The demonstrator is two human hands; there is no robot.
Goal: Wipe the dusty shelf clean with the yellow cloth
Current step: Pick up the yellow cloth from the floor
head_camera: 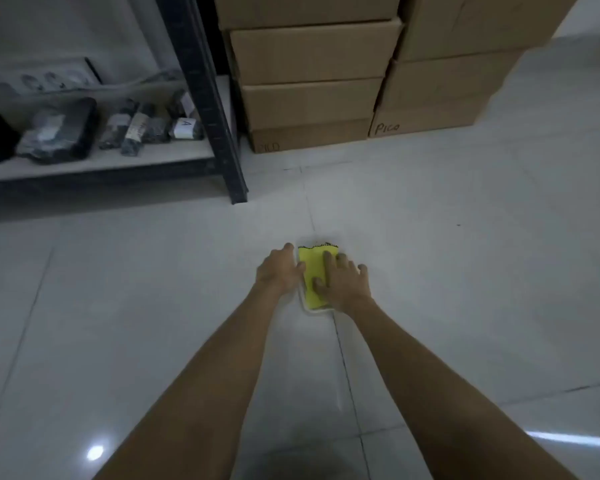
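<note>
Pale glossy floor tiles [465, 237] fill the room, cardboard boxes [312, 81] stacked at the back, and down on the floor lies the yellow cloth [311, 277], apparently inside a clear wrapper. Both arms reach out to it. The right hand [343, 284] lies flat on top, fingers spread across the yellow, pressing rather than gripping. The left hand [280, 270] sits against the cloth's left edge, fingers curled at the side; whether it has really pinched hold is hard to tell from where I stand.

The shelf [94, 161] waits well apart, up to the left, behind a black upright [219, 133], and it is crowded with dark bagged items [136, 126]. So no wiping yet; this looks like the pick-up.

Risks? On tiles this shiny the packet could skid away under a flat palm. If the wrapper stays on, nothing gets cleaned. And a careless sweep along that board would likely knock those bags off.
</note>
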